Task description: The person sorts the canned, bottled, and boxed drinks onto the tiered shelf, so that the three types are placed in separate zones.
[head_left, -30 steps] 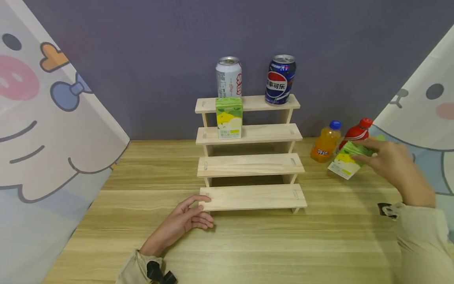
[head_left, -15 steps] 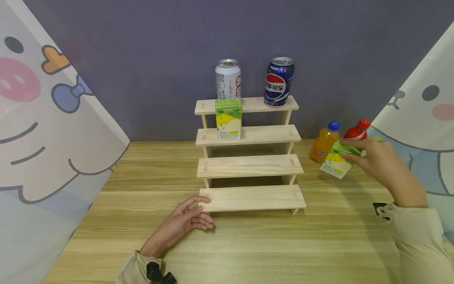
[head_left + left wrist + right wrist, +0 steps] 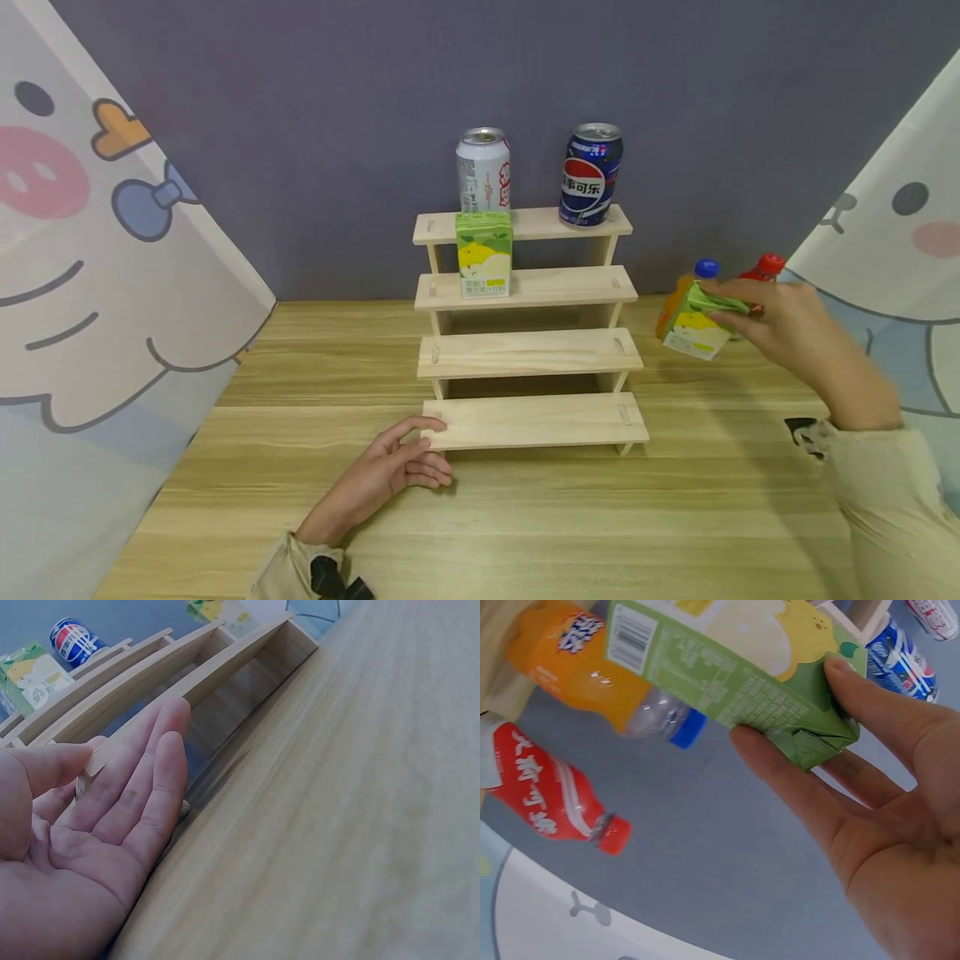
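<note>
With our right hand (image 3: 798,333), thumb and fingers together, we pinch a tilted green juice carton (image 3: 694,332) at three o'clock from the wooden rack (image 3: 534,421). At about eight o'clock, our left hand (image 3: 390,467) pinches the rack's lowest step.

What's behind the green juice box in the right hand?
In the head view, an orange bottle shows behind the juice box, which covers much of it. A red-capped bottle is mostly hidden behind the right hand. Anything fully covered can't be told.
</note>
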Available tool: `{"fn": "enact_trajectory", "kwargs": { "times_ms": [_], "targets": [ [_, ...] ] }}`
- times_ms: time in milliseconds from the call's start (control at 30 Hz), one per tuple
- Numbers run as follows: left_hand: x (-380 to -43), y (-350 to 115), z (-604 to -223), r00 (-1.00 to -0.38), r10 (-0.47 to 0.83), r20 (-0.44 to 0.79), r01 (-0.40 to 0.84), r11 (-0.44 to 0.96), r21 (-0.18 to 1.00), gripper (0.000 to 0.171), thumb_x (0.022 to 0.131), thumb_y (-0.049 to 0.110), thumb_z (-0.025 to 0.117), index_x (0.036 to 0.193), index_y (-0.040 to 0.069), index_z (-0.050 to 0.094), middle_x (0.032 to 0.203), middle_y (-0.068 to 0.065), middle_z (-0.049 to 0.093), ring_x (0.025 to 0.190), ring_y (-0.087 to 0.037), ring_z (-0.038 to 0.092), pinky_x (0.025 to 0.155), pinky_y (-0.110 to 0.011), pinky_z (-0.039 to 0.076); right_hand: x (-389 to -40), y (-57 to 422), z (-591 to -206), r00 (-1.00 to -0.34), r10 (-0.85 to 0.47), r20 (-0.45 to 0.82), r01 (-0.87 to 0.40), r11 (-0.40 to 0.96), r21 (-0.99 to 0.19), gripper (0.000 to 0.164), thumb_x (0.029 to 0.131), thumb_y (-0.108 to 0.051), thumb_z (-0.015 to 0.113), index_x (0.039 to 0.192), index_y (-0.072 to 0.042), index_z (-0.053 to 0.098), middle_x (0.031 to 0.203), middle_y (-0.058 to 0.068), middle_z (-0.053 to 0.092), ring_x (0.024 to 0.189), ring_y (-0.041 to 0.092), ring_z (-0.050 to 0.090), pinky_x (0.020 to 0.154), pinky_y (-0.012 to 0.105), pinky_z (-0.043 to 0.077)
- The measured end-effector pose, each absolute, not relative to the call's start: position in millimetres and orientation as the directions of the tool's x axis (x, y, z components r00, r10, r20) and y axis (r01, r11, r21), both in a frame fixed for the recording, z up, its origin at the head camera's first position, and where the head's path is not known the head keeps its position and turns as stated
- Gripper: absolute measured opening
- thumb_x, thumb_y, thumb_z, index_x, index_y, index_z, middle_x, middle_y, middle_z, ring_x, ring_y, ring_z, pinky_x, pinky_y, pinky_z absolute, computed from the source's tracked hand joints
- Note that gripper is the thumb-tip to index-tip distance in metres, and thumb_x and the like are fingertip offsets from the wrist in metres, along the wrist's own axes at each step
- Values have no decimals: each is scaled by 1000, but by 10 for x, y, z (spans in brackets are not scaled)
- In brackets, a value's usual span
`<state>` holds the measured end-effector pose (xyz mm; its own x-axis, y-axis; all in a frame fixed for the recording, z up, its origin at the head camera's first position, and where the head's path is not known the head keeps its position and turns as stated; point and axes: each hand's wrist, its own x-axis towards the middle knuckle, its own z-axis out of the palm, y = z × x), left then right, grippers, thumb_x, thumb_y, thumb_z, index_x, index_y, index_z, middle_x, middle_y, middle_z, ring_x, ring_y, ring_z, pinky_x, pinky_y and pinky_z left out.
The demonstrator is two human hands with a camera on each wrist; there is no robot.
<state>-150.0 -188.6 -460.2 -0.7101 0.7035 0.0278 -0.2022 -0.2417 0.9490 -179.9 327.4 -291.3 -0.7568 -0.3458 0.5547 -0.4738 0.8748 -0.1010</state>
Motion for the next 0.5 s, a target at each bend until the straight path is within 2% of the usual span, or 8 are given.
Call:
{"fn": "enact_trajectory", "kwargs": {
  "times_ms": [133,367,500],
  "targets": [
    [-1507,-1883,-4602,-706,707,30,-210,-250,945,37,111,12,32,145,2,38,110,-21,71,103,-33,69,90,-43,57,-1808,3198,-2817,-734,-354,580,-505,855,-117,47,70,5,87,114,-3,75,96,19,75,58,24,67,50,6,41],
    [-1511,-1891,-4609,-705,708,24,-211,-242,947,37,111,13,31,146,2,37,112,-22,70,105,-35,69,91,-45,56,-1799,3059,-2643,-657,-407,635,-564,824,-56,50,68,6,87,115,-5,75,101,17,74,58,24,66,56,5,44],
    [-1504,-1896,-4610,-708,706,22,-211,-241,947,37,111,13,31,146,2,37,112,-22,70,105,-35,69,91,-45,56,-1787,2978,-2535,-635,-416,651,-586,808,-56,51,68,7,86,116,-5,75,106,22,72,72,35,71,69,0,42]
  ]
}}
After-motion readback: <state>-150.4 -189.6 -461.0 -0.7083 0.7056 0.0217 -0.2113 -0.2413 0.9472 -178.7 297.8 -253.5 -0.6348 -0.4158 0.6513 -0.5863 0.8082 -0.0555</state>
